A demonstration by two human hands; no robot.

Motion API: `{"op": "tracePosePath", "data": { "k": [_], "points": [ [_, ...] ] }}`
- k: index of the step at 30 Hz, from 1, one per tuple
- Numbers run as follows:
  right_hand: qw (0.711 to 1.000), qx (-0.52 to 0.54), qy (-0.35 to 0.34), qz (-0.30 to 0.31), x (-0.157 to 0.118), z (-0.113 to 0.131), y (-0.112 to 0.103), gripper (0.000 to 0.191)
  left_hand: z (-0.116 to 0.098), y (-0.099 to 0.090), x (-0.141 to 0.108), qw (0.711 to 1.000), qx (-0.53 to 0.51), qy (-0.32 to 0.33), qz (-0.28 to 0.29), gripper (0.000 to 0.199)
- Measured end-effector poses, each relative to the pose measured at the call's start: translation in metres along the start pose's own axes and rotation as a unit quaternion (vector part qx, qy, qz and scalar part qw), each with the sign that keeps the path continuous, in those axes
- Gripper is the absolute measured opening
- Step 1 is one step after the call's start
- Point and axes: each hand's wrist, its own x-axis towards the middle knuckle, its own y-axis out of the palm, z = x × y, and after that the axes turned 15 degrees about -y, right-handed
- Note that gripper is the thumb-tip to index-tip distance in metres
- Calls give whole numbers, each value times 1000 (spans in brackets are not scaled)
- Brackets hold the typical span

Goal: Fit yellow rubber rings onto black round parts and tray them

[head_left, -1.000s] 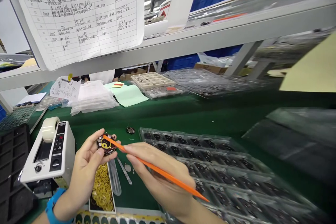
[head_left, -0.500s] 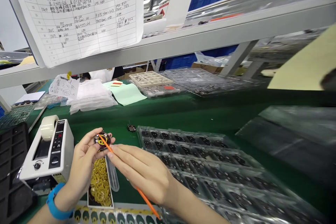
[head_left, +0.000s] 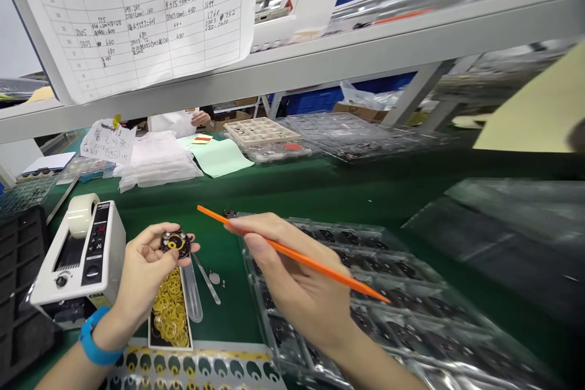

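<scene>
The person's left hand (head_left: 148,259) pinches a round black part (head_left: 175,244) by its edge between thumb and fingers, a yellow ring shape showing on its upturned face. The right hand (head_left: 304,277) is closed pen-fashion on an orange stick (head_left: 329,271), whose forward tip stands clear of the part. A blue wristband (head_left: 98,341) circles the left wrist.

Just below the left hand, a white-edged box (head_left: 171,348) holds yellow rings (head_left: 171,304), with a clear plastic strip (head_left: 194,298) and a slim metal tool (head_left: 206,280) beside it. A sheet of cut-outs (head_left: 217,372) lies nearest the person. To the left stands a white tape dispenser (head_left: 103,256); under and beyond the right hand spreads a clear tray (head_left: 256,292) of black pieces.

All this rests on a green bench (head_left: 292,192). Behind are stacked white bags (head_left: 155,164), a grey shelf (head_left: 292,70), a handwritten chart (head_left: 146,18) and a co-worker's hand (head_left: 200,118).
</scene>
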Motion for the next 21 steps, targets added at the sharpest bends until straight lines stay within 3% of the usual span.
{"op": "tracePosePath", "data": {
  "k": [9,14,21],
  "points": [
    [988,-85,-105,78,-10,1,10,19,1,-1,4,998,27,47,-43,19],
    [982,-53,-154,92,-18,7,26,21,4,1,3,991,61,90,-82,8],
    [985,-117,-98,80,-31,4,41,10,14,12,-2,976,128,152,-93,14]
  ]
}}
